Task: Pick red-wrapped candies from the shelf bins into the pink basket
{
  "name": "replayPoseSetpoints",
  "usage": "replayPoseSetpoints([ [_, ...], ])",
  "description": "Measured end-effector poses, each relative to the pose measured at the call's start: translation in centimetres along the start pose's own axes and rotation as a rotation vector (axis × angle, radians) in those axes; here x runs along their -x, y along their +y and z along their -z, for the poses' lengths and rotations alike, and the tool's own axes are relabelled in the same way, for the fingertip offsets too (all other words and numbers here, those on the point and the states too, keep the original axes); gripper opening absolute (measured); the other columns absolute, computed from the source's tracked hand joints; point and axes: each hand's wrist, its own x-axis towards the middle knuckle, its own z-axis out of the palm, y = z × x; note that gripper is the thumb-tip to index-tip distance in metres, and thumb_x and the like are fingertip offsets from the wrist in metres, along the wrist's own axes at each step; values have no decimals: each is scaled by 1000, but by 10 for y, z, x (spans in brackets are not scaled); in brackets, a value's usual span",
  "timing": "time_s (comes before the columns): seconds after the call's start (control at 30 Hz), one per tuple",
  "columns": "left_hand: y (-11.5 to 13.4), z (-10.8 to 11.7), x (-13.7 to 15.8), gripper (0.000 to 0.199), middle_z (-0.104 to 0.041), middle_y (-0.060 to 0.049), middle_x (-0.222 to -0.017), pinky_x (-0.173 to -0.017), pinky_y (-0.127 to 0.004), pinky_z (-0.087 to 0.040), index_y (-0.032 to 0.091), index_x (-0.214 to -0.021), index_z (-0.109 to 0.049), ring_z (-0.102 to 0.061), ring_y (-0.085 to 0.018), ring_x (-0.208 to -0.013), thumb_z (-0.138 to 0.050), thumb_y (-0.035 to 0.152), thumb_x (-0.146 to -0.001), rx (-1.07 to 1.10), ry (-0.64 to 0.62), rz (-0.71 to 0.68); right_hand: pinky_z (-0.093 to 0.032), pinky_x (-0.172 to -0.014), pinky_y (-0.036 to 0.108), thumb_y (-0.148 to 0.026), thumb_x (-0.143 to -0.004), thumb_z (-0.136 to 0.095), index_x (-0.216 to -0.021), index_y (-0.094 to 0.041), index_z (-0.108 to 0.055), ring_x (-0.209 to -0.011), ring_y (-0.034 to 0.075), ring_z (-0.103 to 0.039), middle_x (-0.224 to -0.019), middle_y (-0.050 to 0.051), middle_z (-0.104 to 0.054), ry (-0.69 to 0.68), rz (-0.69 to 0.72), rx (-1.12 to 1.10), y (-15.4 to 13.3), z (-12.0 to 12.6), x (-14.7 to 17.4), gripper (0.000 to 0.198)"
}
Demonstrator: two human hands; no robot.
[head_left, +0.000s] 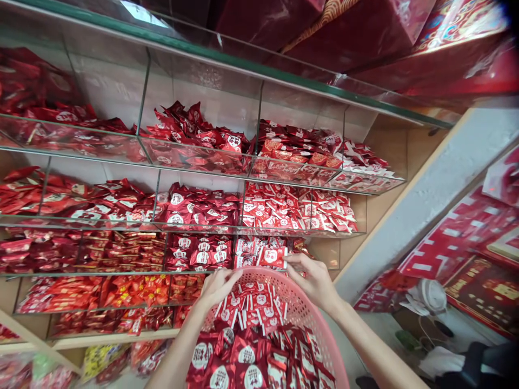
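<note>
A pink perforated plastic basket (324,329) is in front of me, filled with red-and-white wrapped candies and darker red packets. My left hand (221,283) grips its far rim on the left side, fingers curled over the edge. Just above the rim on the right, my right hand (310,274) pinches a red-and-white candy packet (272,256) by its right end. Behind that packet lies a glass shelf compartment with similar packets (245,251). Dark red packets with white labels (200,252) fill the compartment to its left.
Tiered glass shelves (194,229) with dividers hold many red packets. Large red boxes (259,27) sit on the top glass. A white post (405,210) slants at the right, beside red printed packaging (441,237) and a white roll (432,296). Bagged goods (101,362) lie below.
</note>
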Motion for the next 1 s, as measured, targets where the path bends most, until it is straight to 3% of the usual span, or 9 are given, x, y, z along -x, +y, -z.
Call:
replayPoseSetpoints([
  [0.1, 1, 0, 0, 63, -61, -5, -80, -66, -26, -35, 18, -69, -60, -55, -19, -75, -22, 67, -78, -9, -1, 9, -49, -68, 24, -25, -83, -46, -93, -19, -57, -72, 13, -62, -84, 4, -66, -45, -49, -38, 1, -11, 12, 16],
  [0.23, 0, 1, 0, 62, -61, -4, -82, -67, -26, -35, 20, -80, -64, -55, -20, -77, -23, 67, -78, 21, -9, -9, -47, -65, 25, -31, -85, -40, -91, -20, -55, -67, 13, -58, -77, 3, -63, -141, -216, -42, 20, -28, 26, 19],
  [0.47, 0, 0, 0, 64, -61, -4, -81, -67, -26, -35, 20, -79, -65, -54, -18, -74, -22, 67, -78, 1, -16, -3, -39, -58, 22, -26, -87, -34, -85, -21, -52, -58, 12, -52, -69, -1, -58, -281, -280, 220, 58, -50, 50, 19],
  [0.57, 0, 0, 0, 62, -61, -4, -83, -68, -26, -35, 22, -85, -66, -54, -18, -76, -23, 67, -78, 10, -12, -8, -37, -59, 22, -22, -86, -34, -86, -22, -53, -65, 13, -55, -77, 0, -59, -315, -261, 362, 54, -51, 51, 19],
  [0.77, 1, 2, 2, 62, -61, -4, -81, -67, -27, -34, 20, -75, -64, -54, -19, -74, -23, 67, -78, 15, -7, -6, -35, -57, 20, -20, -85, -35, -82, -21, -51, -72, 13, -57, -88, 2, -56, -313, -296, 593, 35, -52, 41, 16],
  [0.9, 4, 3, 3, 61, -60, -3, -78, -66, -26, -34, 20, -71, -62, -54, -18, -73, -24, 66, -78, 12, -8, -4, -34, -51, 22, -12, -81, -39, -84, -19, -51, -68, 16, -60, -81, 4, -60, -424, -386, 752, 30, -57, 34, 14],
  [1.0, 5, 4, 3, 62, -60, -3, -78, -65, -25, -34, 19, -71, -62, -54, -18, -73, -23, 67, -78, 8, -10, 5, -38, -53, 24, -4, -79, -37, -92, -17, -53, -70, 19, -62, -84, 8, -62, -483, -406, 857, 28, -67, 29, 24],
])
